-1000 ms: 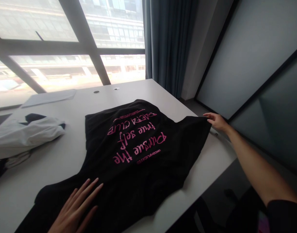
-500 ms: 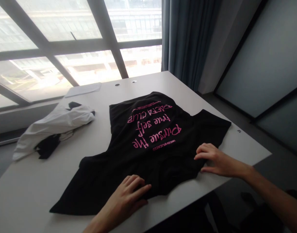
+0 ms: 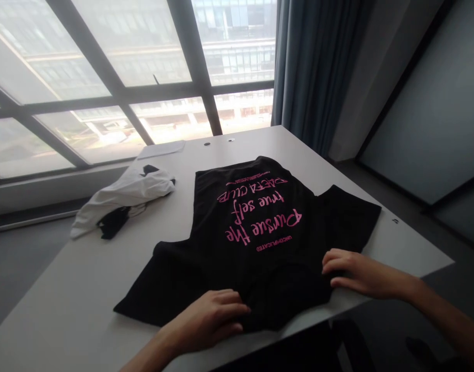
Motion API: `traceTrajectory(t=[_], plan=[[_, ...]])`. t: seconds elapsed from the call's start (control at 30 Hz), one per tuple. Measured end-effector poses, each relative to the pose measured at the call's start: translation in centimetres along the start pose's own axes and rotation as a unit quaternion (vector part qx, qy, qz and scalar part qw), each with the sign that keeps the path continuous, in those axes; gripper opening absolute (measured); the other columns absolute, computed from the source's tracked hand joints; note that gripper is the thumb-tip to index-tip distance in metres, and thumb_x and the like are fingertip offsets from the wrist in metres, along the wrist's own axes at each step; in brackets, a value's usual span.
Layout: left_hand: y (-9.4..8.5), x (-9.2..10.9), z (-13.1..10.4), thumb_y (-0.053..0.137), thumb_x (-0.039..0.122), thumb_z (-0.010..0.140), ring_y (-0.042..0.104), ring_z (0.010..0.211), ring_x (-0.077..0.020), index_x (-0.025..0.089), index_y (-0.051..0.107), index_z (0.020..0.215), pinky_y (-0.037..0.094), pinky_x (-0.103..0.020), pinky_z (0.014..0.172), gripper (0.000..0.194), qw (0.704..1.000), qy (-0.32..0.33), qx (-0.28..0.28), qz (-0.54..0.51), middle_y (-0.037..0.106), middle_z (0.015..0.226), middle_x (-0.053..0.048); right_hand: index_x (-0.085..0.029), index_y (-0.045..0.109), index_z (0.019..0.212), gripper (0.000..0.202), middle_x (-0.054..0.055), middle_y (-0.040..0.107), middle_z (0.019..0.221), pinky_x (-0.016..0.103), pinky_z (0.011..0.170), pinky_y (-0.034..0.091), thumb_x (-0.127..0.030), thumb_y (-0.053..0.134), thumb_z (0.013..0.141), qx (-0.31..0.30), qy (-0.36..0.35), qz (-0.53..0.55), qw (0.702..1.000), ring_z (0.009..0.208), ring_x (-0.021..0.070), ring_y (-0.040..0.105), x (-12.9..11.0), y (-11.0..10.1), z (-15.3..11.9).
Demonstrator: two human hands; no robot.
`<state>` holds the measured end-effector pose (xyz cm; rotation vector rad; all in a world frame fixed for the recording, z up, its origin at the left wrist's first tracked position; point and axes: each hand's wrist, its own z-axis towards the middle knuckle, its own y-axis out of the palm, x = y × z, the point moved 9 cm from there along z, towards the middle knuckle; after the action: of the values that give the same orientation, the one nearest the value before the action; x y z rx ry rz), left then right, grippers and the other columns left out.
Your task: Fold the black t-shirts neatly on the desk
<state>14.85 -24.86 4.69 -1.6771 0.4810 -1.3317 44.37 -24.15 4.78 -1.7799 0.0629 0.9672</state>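
Observation:
A black T-shirt (image 3: 217, 258) with pink lettering lies spread on the white table (image 3: 78, 305), its sleeves out to both sides and its collar end towards me. At the near edge of the shirt, left of the collar, my left hand (image 3: 216, 318) is closed on the cloth, fingers bent over it and thumb low. Farther right, my right hand (image 3: 353, 273) pinches the other shoulder by the right sleeve. Cloth hides some of the fingertips.
A crumpled white and black garment (image 3: 124, 199) lies at the table's left edge. Behind it is a pale flat sheet (image 3: 161, 149). Windows and a blue curtain (image 3: 314, 77) stand beyond the far edge. A dark chair (image 3: 349, 341) is at the near side.
The view has shifted, so the table and shirt sit lower and further right in the picture. Both hands stay at the shirt's shoulders, and its near edge looks slightly straighter.

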Motion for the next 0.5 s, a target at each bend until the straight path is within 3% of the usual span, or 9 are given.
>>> traceTrajectory(t=[0.07,0.13,0.2,0.3,0.37,0.5], plan=[[-2.7,-0.9,0.4,0.056,0.031,0.101,0.067,0.094,-0.0178,0.028,0.064,0.129,0.055,-0.027,0.082,0.03,0.999,-0.025,0.032,-0.006,0.069,0.106,-0.005,-0.026,0.073,0.109,0.024,0.007,0.069,0.114,0.035,0.09,0.053,-0.04,0.06,0.096,0.032,-0.001,0.018,0.999,0.101,0.0229,0.066,0.8,-2.4,1.7],[-6.9,-3.5,0.8,0.051,0.03,0.103,0.068,0.098,-0.0173,0.027,0.065,0.127,0.055,-0.027,0.087,0.029,0.991,-0.068,0.112,-0.001,0.069,0.111,-0.005,-0.025,0.074,0.11,0.026,0.007,0.071,0.113,0.038,0.093,0.052,-0.041,0.057,0.096,0.105,0.002,0.015,0.994,0.103,0.025,0.067,2.9,-6.3,4.3],[-11.3,-7.7,0.9,0.05,0.033,0.102,0.068,0.095,-0.0178,0.024,0.068,0.122,0.055,-0.029,0.086,0.028,0.971,-0.12,0.205,0.005,0.071,0.108,-0.005,-0.024,0.074,0.111,0.028,0.008,0.074,0.112,0.037,0.092,0.053,-0.04,0.056,0.096,0.187,0.037,0.021,0.981,0.103,0.0258,0.068,6.4,-10.5,7.6],[-16.9,-15.8,0.9,0.054,0.035,0.096,0.069,0.086,-0.0189,0.021,0.071,0.113,0.055,-0.029,0.078,0.028,0.919,-0.207,0.334,0.029,0.075,0.098,-0.005,-0.02,0.075,0.105,0.025,0.008,0.077,0.101,0.033,0.088,0.054,-0.029,0.056,0.092,0.267,0.104,0.027,0.958,0.094,0.0237,0.07,12.7,-15.7,13.7],[-19.2,-21.1,1.4,0.054,0.031,0.093,0.07,0.083,-0.0194,0.019,0.073,0.108,0.055,-0.029,0.078,0.027,0.889,-0.264,0.37,0.051,0.076,0.096,-0.005,-0.016,0.076,0.103,0.026,0.01,0.077,0.096,0.032,0.086,0.054,-0.02,0.056,0.088,0.29,0.171,0.026,0.941,0.087,0.0214,0.071,16.8,-17.8,17.7],[-21.4,-28.8,3.6,0.053,0.02,0.088,0.071,0.09,-0.0205,0.018,0.076,0.105,0.054,-0.029,0.088,0.028,0.859,-0.355,0.347,0.124,0.077,0.103,-0.006,-0.015,0.078,0.089,0.019,0.013,0.077,0.091,0.035,0.093,0.052,-0.015,0.062,0.078,0.317,0.238,0.025,0.918,0.092,0.0248,0.071,21.9,-19.8,24.5]])
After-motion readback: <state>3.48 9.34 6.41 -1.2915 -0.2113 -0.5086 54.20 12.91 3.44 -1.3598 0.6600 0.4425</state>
